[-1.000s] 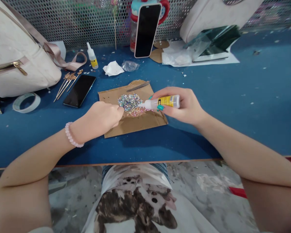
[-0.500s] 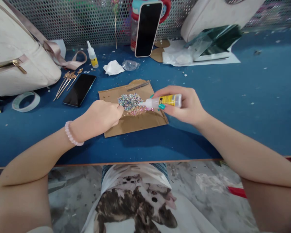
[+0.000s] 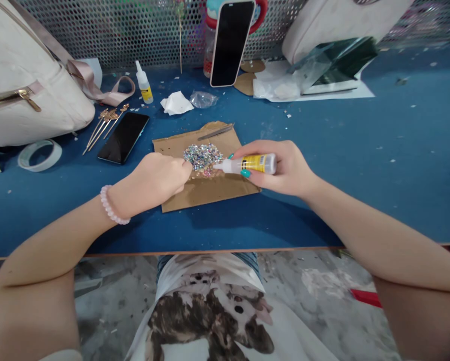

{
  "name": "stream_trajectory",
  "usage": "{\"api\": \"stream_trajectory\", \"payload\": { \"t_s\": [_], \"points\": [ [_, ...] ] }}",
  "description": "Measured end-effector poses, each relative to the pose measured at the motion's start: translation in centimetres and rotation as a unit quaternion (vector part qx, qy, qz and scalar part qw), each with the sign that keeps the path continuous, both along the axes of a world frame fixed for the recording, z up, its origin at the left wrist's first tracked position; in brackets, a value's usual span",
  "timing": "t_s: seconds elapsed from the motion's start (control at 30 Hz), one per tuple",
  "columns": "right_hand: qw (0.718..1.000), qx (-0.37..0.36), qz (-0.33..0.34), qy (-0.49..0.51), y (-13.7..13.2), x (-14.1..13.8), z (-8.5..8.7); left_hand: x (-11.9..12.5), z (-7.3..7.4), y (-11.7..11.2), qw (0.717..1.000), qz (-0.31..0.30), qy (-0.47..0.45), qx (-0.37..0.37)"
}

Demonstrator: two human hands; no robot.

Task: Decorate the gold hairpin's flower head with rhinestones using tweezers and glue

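Fingers [image 3: 247, 173] around glue bottle [image 3: 253, 163] over sequins [image 3: 202, 154]

Bright, even overhead light, soft shadows under the forearms, wide-angle bending and slight blur at the edges.

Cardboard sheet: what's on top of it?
On the cardboard sheet: a glitter pile, a thin metal tool near its far edge. The left hand and glue bottle cover part of it; anything beneath them is hidden.
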State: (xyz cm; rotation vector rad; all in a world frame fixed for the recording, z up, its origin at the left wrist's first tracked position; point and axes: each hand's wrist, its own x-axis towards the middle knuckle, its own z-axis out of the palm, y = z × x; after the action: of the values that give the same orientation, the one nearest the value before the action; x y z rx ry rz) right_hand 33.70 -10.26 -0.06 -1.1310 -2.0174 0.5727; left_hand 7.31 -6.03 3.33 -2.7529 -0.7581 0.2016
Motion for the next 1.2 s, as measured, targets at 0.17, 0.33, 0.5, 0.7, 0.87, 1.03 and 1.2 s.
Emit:
{"api": "stream_trajectory", "payload": {
  "t_s": [0.17, 0.33, 0.5, 0.7, 0.87, 1.03, 1.2],
  "points": [
    [1.000, 0.006, 0.021, 0.000, -0.1, 0.0, 0.1, 0.0, -0.1, 0.0, 1.000, 0.008, 0.002, -0.011],
    [0.999, 0.021, 0.029, -0.001, -0.1, 0.2, 0.1, 0.0, 0.0, 0.0, 1.000, 0.006, 0.002, -0.010],
    [1.000, 0.015, 0.013, -0.016, -0.2, 0.1, 0.1, 0.0, 0.0, 0.0, 1.000, 0.004, 0.002, -0.004],
    [0.999, 0.034, 0.019, -0.012, -0.2, 0.1, -0.5, -0.1, -0.2, 0.1, 1.000, -0.006, -0.007, 0.000],
    [1.000, 0.024, 0.005, -0.015, -0.2, 0.1, -0.5, -0.2, -0.1, 0.0, 1.000, -0.002, 0.000, -0.004],
    [0.999, 0.026, 0.020, -0.023, -0.2, 0.1, -0.1, -0.1, 0.2, 0.0, 1.000, 0.008, 0.013, -0.015],
    [0.999, 0.033, 0.009, -0.025, -0.2, 0.3, -0.9, 0.1, 0.2, 0.0, 1.000, 0.011, 0.017, -0.012]
  ]
}}
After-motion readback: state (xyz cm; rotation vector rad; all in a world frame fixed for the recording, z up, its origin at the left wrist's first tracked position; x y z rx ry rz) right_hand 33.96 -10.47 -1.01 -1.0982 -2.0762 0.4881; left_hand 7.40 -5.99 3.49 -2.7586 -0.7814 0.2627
